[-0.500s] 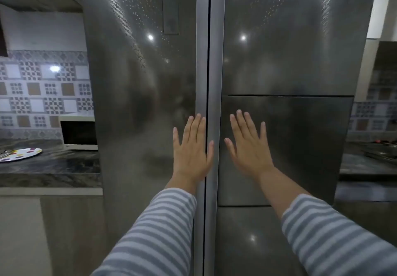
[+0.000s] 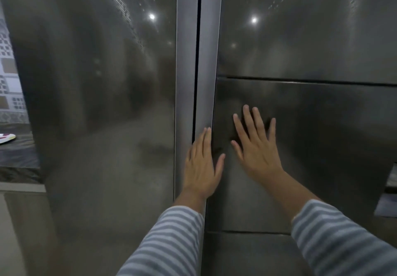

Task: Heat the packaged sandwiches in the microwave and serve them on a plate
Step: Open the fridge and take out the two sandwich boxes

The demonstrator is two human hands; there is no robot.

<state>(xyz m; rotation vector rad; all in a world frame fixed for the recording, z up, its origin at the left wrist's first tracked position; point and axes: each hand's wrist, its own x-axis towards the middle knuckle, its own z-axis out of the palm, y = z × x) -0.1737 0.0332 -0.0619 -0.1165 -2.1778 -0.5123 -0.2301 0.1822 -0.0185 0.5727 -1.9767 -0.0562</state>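
Filling almost the whole view is a dark steel fridge with two tall doors: the left door and the right door, which meet at a narrow vertical gap between pale metal edge strips. On the right door a separate rectangular panel is set off by thin seams above and below. Both arms reach forward in grey-and-white striped sleeves, wrists bare. The right hand lies flat on that panel, fingers straight and spread, thumb angled toward the gap. The left hand lies across the edge strips by the gap, fingers straight and close together with tips at the gap, thumb stretched out onto the right door. Neither hand holds anything. At the far left, on a dark stone counter, the rim of a patterned plate shows. No packaged sandwiches are in view.
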